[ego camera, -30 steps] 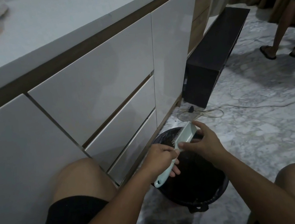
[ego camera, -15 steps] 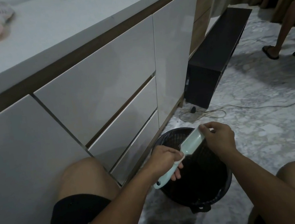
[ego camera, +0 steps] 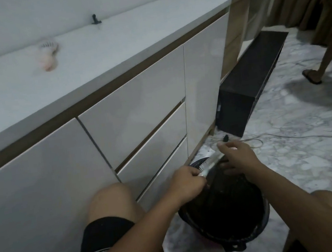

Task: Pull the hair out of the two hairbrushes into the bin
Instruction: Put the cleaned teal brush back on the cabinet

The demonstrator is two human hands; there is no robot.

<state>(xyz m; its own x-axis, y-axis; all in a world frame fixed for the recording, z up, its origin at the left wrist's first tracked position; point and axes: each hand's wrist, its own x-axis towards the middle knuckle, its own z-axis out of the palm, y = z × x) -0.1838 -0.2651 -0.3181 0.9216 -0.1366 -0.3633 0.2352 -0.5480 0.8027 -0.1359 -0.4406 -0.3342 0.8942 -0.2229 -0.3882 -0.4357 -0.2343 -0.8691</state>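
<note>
Gripping the pale green hairbrush (ego camera: pixel 210 164) by its handle, the left hand (ego camera: pixel 187 183) has its fingers (ego camera: pixel 195 173) curled tight round the near end, so the handle is mostly hidden inside the fist. The right hand (ego camera: pixel 236 155) sits at the far end of the brush head, fingers spread loosely over and around the tip; the shot is pretty blurry there, so it's hard to say if it's actually pinching any hair or just resting on the bristles. The brush is tilted, bristle side facing up and left, and it's held right over the far rim of the black bin (ego camera: pixel 228 224), which stands on the marble floor (ego camera: pixel 314 158) between the person's bare knees.

Further out, the second hairbrush (ego camera: pixel 48 54), a pinkish one, lies up on the white table (ego camera: pixel 107 48) to the far left, well apart from the hands, with a couple of small dark bits near it by the wall. The table's front is glossy white drawers (ego camera: pixel 138 117). A black box (ego camera: pixel 249 90) lies on the floor beyond the bin, with a white cable (ego camera: pixel 290 136) trailing past it, and another person's sandalled foot (ego camera: pixel 312 78) shows at far right.
</note>
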